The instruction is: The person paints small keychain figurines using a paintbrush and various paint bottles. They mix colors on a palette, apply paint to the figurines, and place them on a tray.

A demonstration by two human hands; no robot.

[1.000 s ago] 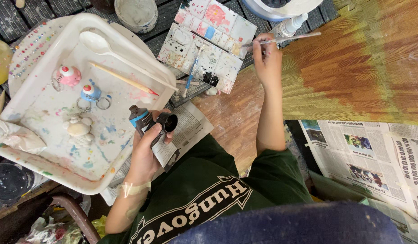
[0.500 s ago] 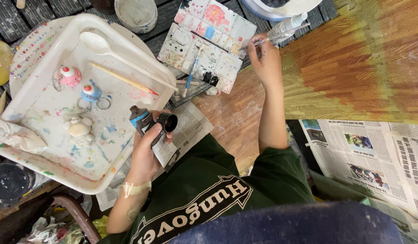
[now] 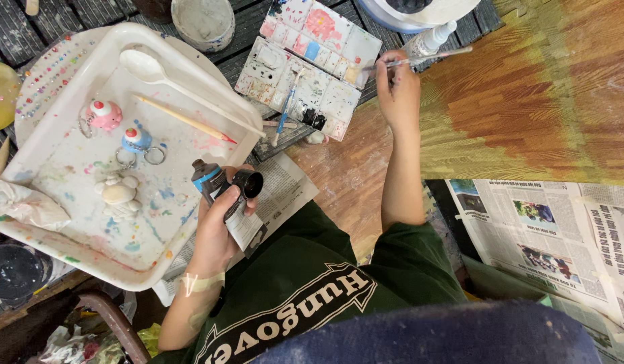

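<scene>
Gripping paint tube (image 3: 207,180) and cap (image 3: 250,183) in left hand (image 3: 221,226); right hand (image 3: 396,91) pinching paintbrush (image 3: 426,58) beside paint palette (image 3: 305,64).

Views: one only, the head camera; no second view shares the scene.
Position: above and behind the person's shoulders, looking almost straight down.
Facing: the person's shirt (image 3: 305,303) fills the bottom centre, its print upside down; both arms run up the frame away from the lens.
Nearness: close; a blurred dark blue shape crosses the bottom edge just under the lens.
Left of frame: white tray (image 3: 49,243), cut by the left edge.
Centre: left hand (image 3: 217,226).
Top: palette (image 3: 312,67) and right hand (image 3: 397,91).
Right: newspaper (image 3: 548,236), running off the lower right corner.
</scene>
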